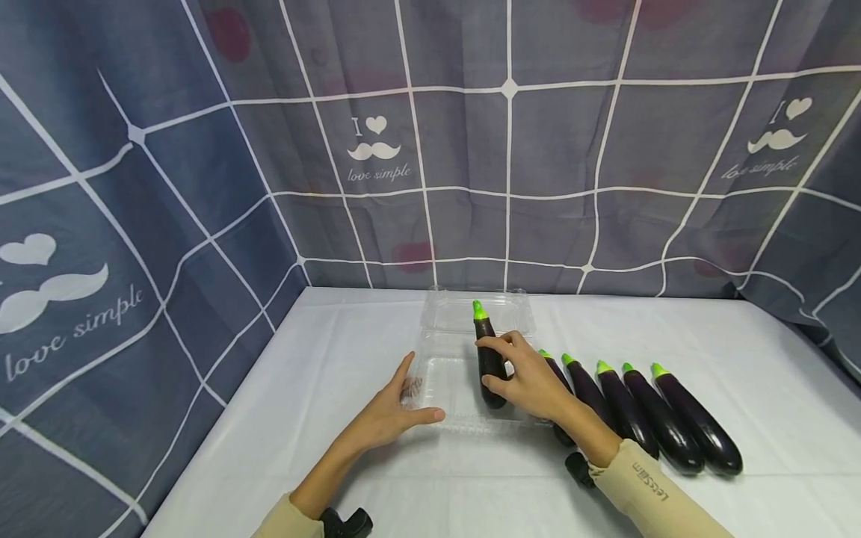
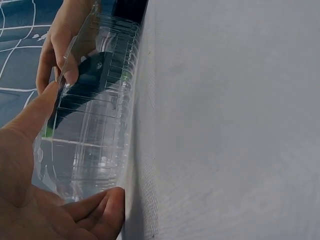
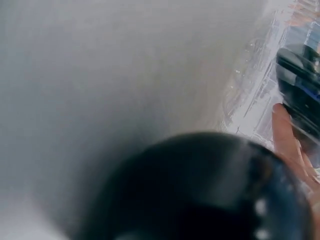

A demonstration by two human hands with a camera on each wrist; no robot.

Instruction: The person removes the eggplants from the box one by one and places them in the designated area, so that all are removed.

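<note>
A dark eggplant (image 1: 491, 366) with a green stem end is gripped by my right hand (image 1: 528, 373), thumb on one side and fingers on the other. It is over the right part of a clear plastic clamshell box (image 1: 440, 381), whose lid (image 1: 447, 310) lies open at the back. My left hand (image 1: 386, 415) is at the box's left side with thumb and fingers spread, touching its edge. Through the clear wall in the left wrist view, the eggplant (image 2: 90, 75) shows behind the box. The right wrist view catches the held eggplant (image 3: 300, 90) at its right edge.
Several more eggplants (image 1: 662, 426) lie side by side on the white tabletop (image 1: 471, 486), right of the box, partly under my right forearm. One rounded dark end (image 3: 200, 190) fills the lower right wrist view. A grey checked curtain (image 1: 457, 149) hangs behind and left.
</note>
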